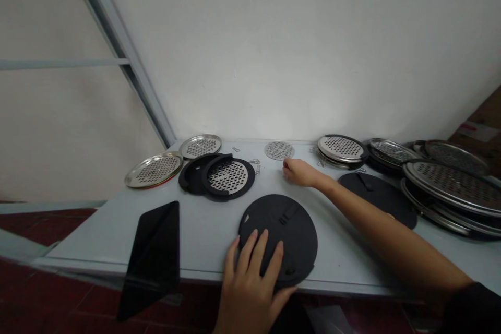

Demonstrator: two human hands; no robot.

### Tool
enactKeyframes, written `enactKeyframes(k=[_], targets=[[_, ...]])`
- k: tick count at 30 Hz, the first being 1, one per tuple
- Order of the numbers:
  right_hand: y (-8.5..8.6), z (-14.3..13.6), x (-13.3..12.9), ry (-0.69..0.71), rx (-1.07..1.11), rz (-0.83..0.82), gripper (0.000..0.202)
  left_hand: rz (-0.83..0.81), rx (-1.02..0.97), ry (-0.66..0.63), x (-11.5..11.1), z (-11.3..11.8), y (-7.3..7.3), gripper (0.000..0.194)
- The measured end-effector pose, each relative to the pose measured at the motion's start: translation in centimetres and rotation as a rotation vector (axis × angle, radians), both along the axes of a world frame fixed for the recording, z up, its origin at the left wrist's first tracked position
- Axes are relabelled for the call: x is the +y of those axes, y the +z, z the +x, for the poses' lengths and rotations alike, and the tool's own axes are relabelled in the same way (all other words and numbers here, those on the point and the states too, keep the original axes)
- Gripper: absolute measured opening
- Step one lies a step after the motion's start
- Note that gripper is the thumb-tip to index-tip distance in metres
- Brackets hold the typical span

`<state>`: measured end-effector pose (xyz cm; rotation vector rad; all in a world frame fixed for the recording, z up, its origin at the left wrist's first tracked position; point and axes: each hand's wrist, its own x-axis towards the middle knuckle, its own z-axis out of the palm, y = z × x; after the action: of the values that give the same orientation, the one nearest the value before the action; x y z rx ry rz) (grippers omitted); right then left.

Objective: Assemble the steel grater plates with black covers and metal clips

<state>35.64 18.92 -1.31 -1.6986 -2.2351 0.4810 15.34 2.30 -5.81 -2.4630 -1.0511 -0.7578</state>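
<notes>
A round black plastic disc [293, 240] lies at the front edge of the table, with a raised rectangular detail and a small opening in its face. My left hand [250, 276] rests on its near left part, fingers spread flat and the thumb along the near rim. Farther back, my right hand [299, 171] is closed with its fingertips pinched together low over the tabletop. Whatever it pinches, if anything, is hidden. Just behind it is a thin perforated metal disc [279, 150]. Small wire clips [257, 169] are scattered to its left.
Left of centre, a perforated plate in a black ring [248, 182] overlaps another black part. Round metal perforated trays [154, 169] sit at the left. Stacked round graters [454, 182] and a black disc [376, 195] occupy the right. A dark tablet-like slab [154, 250] overhangs the front edge.
</notes>
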Motion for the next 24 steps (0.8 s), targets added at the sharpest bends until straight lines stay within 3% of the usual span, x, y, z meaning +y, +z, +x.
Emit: enactKeyframes(k=[2, 5, 9, 11, 14, 17, 20, 24], targets=[[0.4, 0.7, -1.1, 0.007, 0.123, -0.017, 0.011, -0.061, -0.044, 0.098, -0.4, 1.4, 0.6, 0.046], [1.0, 1.8, -3.0, 0.028, 0.291, -0.057, 0.01, -0.164, -0.157, 0.104, 0.4, 3.0, 2.2, 0.041], [1.5, 2.6, -5.7, 0.11, 0.714, -0.22, 0.016, -0.54, -0.479, 0.108, 5.7, 4.1, 5.4, 0.031], [1.7, 2.6, -6.7, 0.123, 0.857, -0.281, 0.02, -0.789, -0.614, 0.006, 8.9, 4.8, 6.5, 0.026], [1.9, 2.4, -7.7, 0.125, 0.954, -0.319, 0.026, -1.132, -0.64, -0.255, 12.1, 6.1, 7.3, 0.02], [1.6, 2.3, -8.1, 0.112, 0.986, -0.298, 0.028, -1.282, -0.609, -0.38, 13.1, 7.0, 7.1, 0.013], [1.1, 2.5, -8.0, 0.096, 0.921, -0.248, 0.024, -1.313, -0.553, -0.42, 13.2, 7.2, 6.5, 0.011], [0.6, 2.8, -7.9, 0.054, 0.519, 0.036, 0.012, -1.24, -0.647, -0.352, 13.4, 6.8, 5.8, 0.012]])
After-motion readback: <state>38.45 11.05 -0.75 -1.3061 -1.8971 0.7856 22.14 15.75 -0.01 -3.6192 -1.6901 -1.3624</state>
